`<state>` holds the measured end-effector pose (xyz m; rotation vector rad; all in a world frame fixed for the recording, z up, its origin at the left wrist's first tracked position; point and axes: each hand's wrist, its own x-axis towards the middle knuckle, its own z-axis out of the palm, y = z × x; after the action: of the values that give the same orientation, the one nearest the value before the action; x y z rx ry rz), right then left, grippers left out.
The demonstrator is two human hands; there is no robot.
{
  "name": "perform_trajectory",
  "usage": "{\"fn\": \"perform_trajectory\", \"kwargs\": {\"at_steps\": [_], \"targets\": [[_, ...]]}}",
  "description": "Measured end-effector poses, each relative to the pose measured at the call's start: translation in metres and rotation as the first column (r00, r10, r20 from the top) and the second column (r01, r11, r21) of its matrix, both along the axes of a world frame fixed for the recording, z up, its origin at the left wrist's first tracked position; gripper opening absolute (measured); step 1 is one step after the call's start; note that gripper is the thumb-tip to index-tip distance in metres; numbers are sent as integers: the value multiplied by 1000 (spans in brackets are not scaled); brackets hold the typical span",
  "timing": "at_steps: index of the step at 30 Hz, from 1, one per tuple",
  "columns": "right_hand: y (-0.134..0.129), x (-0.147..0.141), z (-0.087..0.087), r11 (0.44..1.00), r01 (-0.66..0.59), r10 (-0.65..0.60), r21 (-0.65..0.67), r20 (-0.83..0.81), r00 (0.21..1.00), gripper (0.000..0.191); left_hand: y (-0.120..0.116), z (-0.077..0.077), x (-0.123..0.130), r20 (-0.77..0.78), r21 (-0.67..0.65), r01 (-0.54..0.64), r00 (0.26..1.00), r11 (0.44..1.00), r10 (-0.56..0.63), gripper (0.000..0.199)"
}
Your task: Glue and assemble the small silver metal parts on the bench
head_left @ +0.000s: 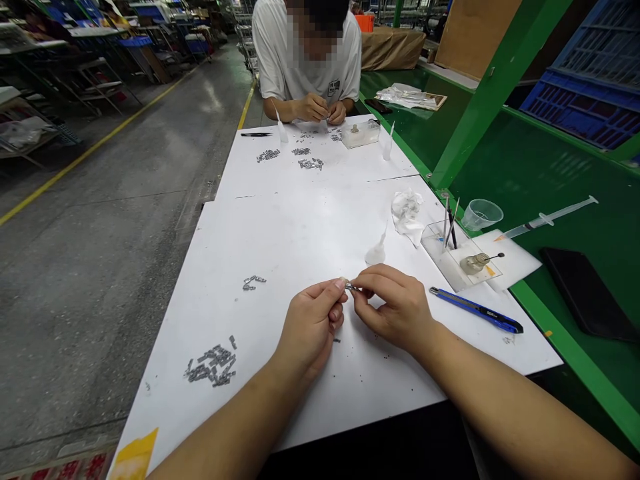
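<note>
Between my two hands, over the white table, is a small grey metal part (351,287). My left hand (313,320) pinches one end with thumb and forefinger, the other fingers curled under. At the other end, the fingertips of my right hand (393,303) close on it; they hide its exact shape. A heap of similar grey metal parts (213,365) lies to the left of my left forearm, and a smaller group (254,283) sits farther up the table. Tiny dark specks are scattered below my hands.
A blue utility knife (476,311) lies right of my right hand. Behind it stands a clear holder (435,243) with tweezers and a small glass bottle (474,264). A dropper bottle (376,252), crumpled tissue (407,212) and syringe (547,219) are nearby. Opposite, a person (307,67) handles small parts.
</note>
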<state>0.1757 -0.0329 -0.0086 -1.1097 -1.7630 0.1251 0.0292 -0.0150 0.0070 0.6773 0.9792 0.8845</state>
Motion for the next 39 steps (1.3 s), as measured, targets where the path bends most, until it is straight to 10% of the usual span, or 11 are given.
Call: {"fn": "perform_trajectory", "kwargs": {"at_steps": [32,36,39], "targets": [[0,-1,0,1000,6,-6,7,3,1000,22,1,0,-3,0,-60,36,999,998,-36,26],[-1,2,3,1000,-4,4,-5,-18,1000,22,5,3,-9,-204,144,56,979,988,-25,18],[-2,5,5,1000,-13,13,0,-64,998,23,7,7,-15,-423,519,118,896,846,135,18]]}}
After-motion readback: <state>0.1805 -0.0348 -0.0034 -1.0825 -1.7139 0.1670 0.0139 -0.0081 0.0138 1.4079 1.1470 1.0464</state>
